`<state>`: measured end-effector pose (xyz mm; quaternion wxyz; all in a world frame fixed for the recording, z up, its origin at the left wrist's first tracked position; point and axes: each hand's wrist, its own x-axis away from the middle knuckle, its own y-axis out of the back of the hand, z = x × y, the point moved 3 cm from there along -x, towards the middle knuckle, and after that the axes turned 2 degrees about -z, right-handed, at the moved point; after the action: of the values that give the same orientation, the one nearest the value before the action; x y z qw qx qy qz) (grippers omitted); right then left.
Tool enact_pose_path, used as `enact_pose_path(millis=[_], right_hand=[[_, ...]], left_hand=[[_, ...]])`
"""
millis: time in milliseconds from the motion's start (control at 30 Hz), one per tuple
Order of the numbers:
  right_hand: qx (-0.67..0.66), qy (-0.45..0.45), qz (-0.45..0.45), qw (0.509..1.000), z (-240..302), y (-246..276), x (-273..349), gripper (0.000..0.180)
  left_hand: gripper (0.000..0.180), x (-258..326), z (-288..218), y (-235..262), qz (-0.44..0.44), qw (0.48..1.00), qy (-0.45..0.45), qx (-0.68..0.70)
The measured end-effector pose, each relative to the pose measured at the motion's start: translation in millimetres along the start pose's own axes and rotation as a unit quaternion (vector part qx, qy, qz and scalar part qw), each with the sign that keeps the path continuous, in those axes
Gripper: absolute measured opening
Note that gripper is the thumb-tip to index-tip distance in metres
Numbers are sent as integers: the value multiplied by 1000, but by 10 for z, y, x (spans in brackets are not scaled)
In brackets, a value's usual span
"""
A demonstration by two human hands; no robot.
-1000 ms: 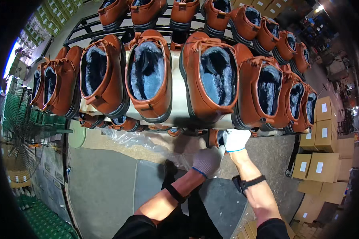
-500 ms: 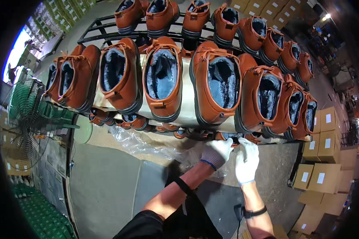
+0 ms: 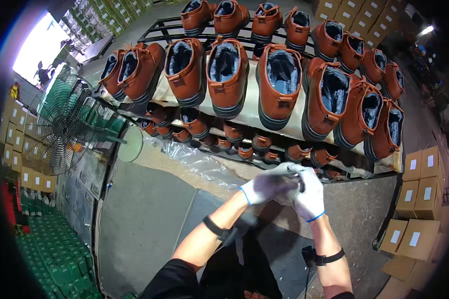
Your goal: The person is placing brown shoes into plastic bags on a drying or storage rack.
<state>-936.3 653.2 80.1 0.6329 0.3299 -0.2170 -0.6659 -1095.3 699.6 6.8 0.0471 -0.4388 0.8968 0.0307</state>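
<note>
My left hand (image 3: 270, 186) and my right hand (image 3: 308, 195), both in white knit gloves, meet in front of the rack's lower level. The left one is smeared by motion and its fingers are unclear. The right hand's fingers are curled in against the left; whatever lies between them cannot be made out. Just beyond them, brown leather shoes (image 3: 298, 151) stand on the lower level. Above, a row of larger-looking brown lace-up shoes (image 3: 279, 104) with grey fleecy lining sits on a pale-covered shelf (image 3: 194, 110), heels toward me.
Behind stands another row of brown shoes (image 3: 267, 25) on black rails. Clear plastic sheeting (image 3: 197, 158) lies below the rack. At the left are a wire-caged fan (image 3: 64, 128), a pale green disc (image 3: 130, 144) and stacked green boxes (image 3: 55, 256). Cardboard cartons (image 3: 403, 234) are piled at right.
Both hands have drawn back from the shoe on the lower level and come together nearer to me. My view has shifted, so the rack sits higher and more of its lower level shows.
</note>
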Motion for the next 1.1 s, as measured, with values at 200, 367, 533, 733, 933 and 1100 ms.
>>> enact_pose_path(millis=[200, 367, 533, 733, 933, 1100], right_hand=[[201, 117, 195, 953, 220, 66, 144, 15], [39, -105, -93, 989, -260, 650, 527, 26], [-252, -241, -227, 909, 106, 246, 307, 27], [169, 21, -155, 973, 446, -1188, -1027, 14], [313, -16, -164, 935, 490, -1511, -1047, 21], [462, 12, 137, 876, 193, -1577, -1151, 33]], left_hand=[[27, 720, -76, 538, -18, 957, -16, -290], [15, 180, 25, 1541, -76, 947, -39, -310], [24, -412, 455, 1307, -92, 872, -20, -481], [17, 353, 598, 962, -73, 900, -40, -428], [18, 411, 568, 1042, -73, 874, -8, -480], [11, 390, 807, 765, -59, 903, -75, -419]])
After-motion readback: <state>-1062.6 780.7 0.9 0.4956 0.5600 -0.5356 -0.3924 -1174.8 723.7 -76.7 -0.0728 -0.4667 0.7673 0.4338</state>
